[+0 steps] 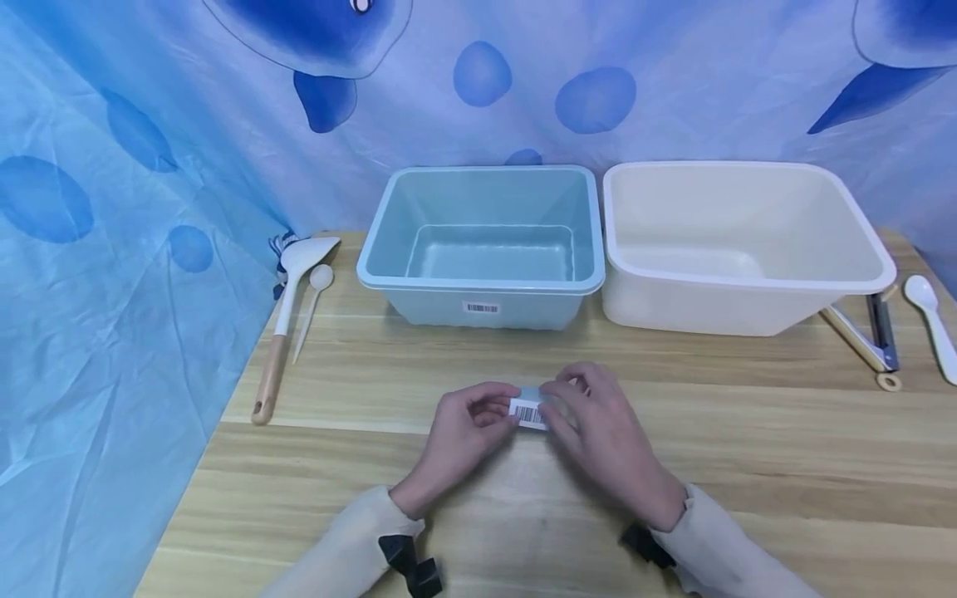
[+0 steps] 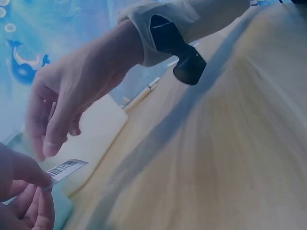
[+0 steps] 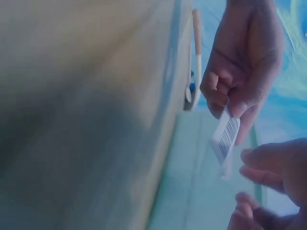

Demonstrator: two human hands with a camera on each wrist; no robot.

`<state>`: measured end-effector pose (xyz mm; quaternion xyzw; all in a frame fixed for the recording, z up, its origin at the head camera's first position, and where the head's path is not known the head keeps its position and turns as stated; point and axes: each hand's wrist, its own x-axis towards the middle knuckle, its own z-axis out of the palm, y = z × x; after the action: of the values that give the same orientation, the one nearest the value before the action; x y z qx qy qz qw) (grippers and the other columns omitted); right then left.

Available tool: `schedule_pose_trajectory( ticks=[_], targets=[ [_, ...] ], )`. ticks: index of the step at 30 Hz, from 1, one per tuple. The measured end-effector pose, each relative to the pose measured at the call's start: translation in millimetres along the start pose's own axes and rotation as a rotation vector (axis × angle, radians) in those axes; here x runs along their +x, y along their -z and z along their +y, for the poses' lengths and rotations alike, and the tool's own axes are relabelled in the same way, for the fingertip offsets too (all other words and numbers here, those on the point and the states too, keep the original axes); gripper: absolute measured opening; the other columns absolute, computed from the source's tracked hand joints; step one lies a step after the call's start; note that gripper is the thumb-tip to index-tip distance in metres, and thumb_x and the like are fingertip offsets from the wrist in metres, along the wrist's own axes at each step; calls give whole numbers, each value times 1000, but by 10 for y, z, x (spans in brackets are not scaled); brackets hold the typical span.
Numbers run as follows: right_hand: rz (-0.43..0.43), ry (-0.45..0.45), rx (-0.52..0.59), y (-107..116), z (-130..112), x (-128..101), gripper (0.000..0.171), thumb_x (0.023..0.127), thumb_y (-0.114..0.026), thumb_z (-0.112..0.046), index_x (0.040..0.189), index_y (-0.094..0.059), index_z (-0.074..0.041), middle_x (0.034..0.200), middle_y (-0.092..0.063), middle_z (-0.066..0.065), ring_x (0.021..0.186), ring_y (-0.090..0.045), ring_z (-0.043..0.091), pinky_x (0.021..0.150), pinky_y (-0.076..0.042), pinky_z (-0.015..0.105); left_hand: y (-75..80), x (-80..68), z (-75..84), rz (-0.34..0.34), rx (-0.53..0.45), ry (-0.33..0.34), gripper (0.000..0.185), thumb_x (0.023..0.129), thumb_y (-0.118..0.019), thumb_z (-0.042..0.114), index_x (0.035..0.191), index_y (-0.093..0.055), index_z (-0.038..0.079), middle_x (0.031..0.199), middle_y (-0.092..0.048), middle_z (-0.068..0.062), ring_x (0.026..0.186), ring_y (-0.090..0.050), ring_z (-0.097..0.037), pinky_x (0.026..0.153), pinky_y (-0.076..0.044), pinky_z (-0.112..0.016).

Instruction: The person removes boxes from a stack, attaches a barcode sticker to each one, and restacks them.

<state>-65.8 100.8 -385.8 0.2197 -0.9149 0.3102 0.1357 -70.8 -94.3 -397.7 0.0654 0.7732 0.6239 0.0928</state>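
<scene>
A small flat barcode label (image 1: 530, 413), white with black bars and a pale bluish strip along its upper edge, is held over the table in the head view. My left hand (image 1: 473, 426) pinches its left end between thumb and fingers. Opposite it, my right hand (image 1: 604, 432) has bent fingertips at the label's right end. The right wrist view shows a gap between those right-hand fingers (image 3: 268, 160) and the label (image 3: 226, 136), with nothing between them. In the left wrist view the right hand (image 2: 67, 98) hangs just above the label (image 2: 64, 170).
Behind the hands stand a light blue bin (image 1: 478, 285) and a white bin (image 1: 748, 286), side by side. A white spatula (image 1: 284, 316) with a wooden handle and a small spoon (image 1: 310, 307) lie left. Tongs (image 1: 860, 336) and a white spoon (image 1: 932, 324) lie right.
</scene>
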Motion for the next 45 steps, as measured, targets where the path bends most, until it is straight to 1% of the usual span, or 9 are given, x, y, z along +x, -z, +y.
schedule_pose_trajectory(
  ticks=[2, 4, 9, 14, 22, 29, 37, 41, 45],
  targets=[
    [42, 56, -31, 36, 6, 13, 18, 83, -75, -21, 99, -73, -11, 103, -64, 8, 92, -58, 20, 77, -52, 34, -42, 25, 41, -12, 2, -20, 31, 78, -69, -10, 108, -69, 0, 101, -70, -16, 90, -67, -23, 78, -57, -23],
    [67, 90, -28, 52, 22, 23, 17, 81, -77, -18, 96, -74, -11, 100, -65, 6, 91, -58, 19, 75, -53, 33, -83, 46, 78, -20, -4, -36, 31, 79, -69, -10, 108, -69, -1, 100, -70, -16, 90, -67, -23, 78, -57, -23],
    [118, 132, -7, 49, 56, 33, 14, 78, -80, -12, 91, -75, -8, 94, -66, 5, 86, -58, 16, 69, -53, 30, -160, 82, 150, -32, -35, -56, 30, 80, -67, -10, 109, -69, -1, 100, -70, -17, 90, -67, -21, 79, -57, -23],
    [139, 131, 16, 39, 67, 25, 12, 76, -81, -10, 87, -76, -8, 90, -66, 3, 83, -59, 14, 67, -54, 28, -198, 91, 181, -24, -56, -49, 29, 80, -66, -11, 108, -70, -2, 100, -70, -18, 88, -66, -20, 79, -57, -22],
    [142, 123, 96, 25, 86, 24, 9, 77, -80, -7, 84, -74, -9, 88, -66, 0, 84, -60, 11, 71, -56, 27, -203, 92, 191, -24, -66, -19, 29, 79, -65, -13, 106, -70, -2, 99, -70, -18, 87, -66, -17, 77, -57, -21],
    [162, 142, 147, -11, 107, 24, 13, 74, -80, -3, 85, -75, -8, 88, -67, 1, 83, -64, 14, 73, -58, 28, -184, 95, 173, -30, -82, 14, 30, 79, -66, -11, 107, -70, -2, 99, -71, -18, 87, -67, -17, 77, -56, -20],
    [134, 96, 174, -28, 121, 9, 13, 74, -81, -4, 83, -74, -10, 88, -67, -1, 80, -62, 8, 67, -55, 20, -156, 80, 144, -37, -81, 57, 29, 80, -68, -6, 109, -69, -2, 100, -72, -17, 89, -67, -17, 77, -55, -20],
    [103, 92, 196, -26, 133, -4, 12, 76, -80, -6, 84, -72, -11, 89, -68, -1, 82, -62, 8, 68, -56, 21, -147, 77, 113, -41, -89, 69, 30, 79, -68, -5, 109, -70, -1, 102, -72, -16, 92, -67, -18, 79, -55, -20],
    [55, 75, 227, -17, 140, -10, 11, 79, -78, -9, 86, -71, -14, 90, -68, -4, 82, -62, 6, 69, -55, 22, -128, 70, 78, -58, -116, 97, 32, 79, -69, -4, 110, -69, -2, 105, -71, -18, 94, -68, -19, 79, -56, -21]
  ],
)
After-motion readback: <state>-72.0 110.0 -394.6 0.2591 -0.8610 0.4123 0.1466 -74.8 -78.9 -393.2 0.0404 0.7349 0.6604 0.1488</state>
